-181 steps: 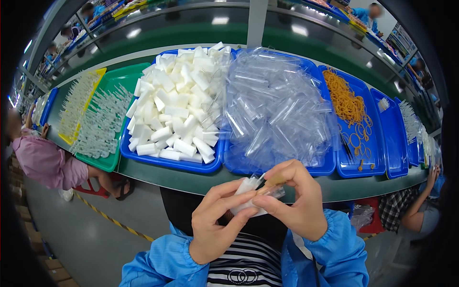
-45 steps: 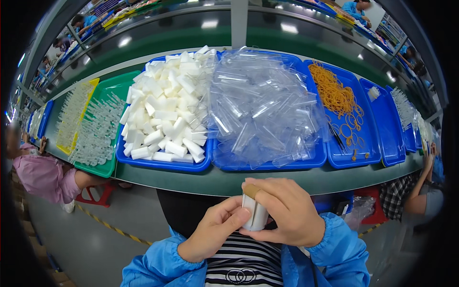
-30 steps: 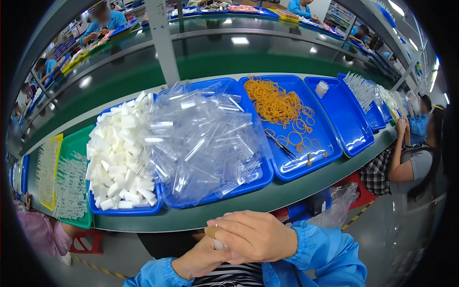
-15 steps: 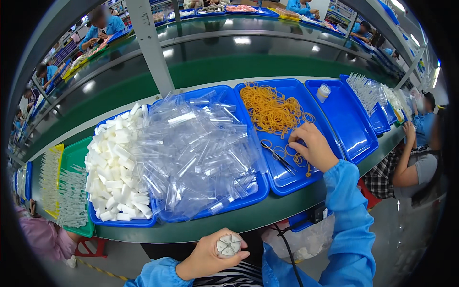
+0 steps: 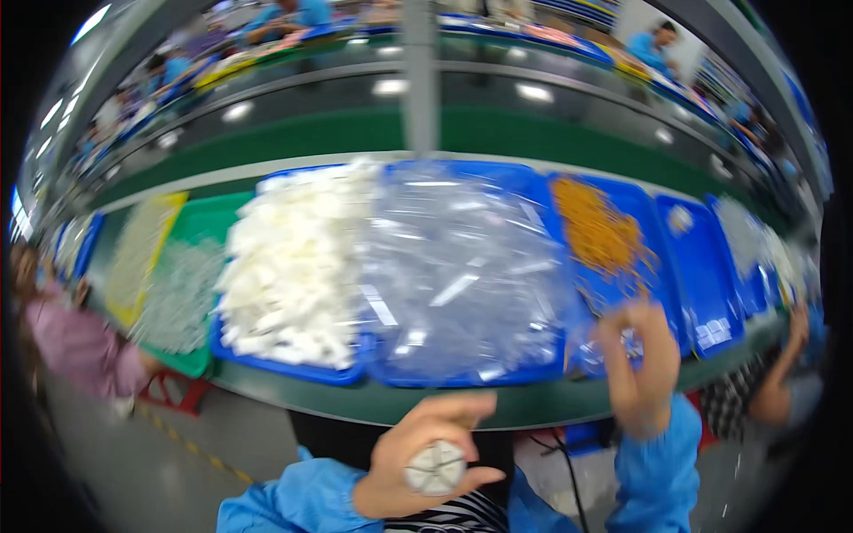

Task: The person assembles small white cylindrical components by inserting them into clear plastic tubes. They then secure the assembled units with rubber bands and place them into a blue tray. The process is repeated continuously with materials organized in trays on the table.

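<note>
Right hand [image 5: 641, 364] has drawn back from the orange bands [image 5: 597, 226] to the near end of their blue tray [image 5: 659, 286]; blur conceals whether it holds anything. Left hand [image 5: 395, 466] grasps the white bundle [image 5: 435, 468], round end showing wedge-shaped segments, before the green table [image 5: 311, 397].

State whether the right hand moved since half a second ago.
Yes: the right hand moved nearer, from over the blue rubber-band tray to its near edge.
</note>
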A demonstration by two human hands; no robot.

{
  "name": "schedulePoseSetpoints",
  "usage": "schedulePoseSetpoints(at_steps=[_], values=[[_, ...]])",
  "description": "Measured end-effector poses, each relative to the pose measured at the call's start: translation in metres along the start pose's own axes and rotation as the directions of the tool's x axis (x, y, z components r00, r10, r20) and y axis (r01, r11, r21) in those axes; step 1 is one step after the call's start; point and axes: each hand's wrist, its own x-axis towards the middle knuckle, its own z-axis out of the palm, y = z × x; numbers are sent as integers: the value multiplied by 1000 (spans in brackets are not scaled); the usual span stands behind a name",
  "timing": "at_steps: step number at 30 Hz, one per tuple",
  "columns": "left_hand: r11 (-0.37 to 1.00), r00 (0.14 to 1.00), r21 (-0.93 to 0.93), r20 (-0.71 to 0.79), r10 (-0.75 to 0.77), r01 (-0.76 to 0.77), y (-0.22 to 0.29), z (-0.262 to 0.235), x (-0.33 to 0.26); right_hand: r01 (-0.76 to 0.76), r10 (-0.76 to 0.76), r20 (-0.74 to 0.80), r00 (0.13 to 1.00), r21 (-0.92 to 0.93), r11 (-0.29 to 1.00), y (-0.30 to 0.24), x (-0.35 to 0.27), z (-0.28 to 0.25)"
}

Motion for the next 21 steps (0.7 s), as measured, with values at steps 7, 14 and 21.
schedulePoseSetpoints(at_steps=[7,14,21], values=[[939,976,-314,-113,-186,143,2,1,-12,49,-240,281,929,550,834,-75,-28,15],[952,987,-268,-21,-160,148,17,-11,-17,-17,-16,45,999,649,760,-73,-57,68],[982,951,169,281,-128,83,22,-29,-12,373,-424,520,741,206,905,-98,-4,32]])
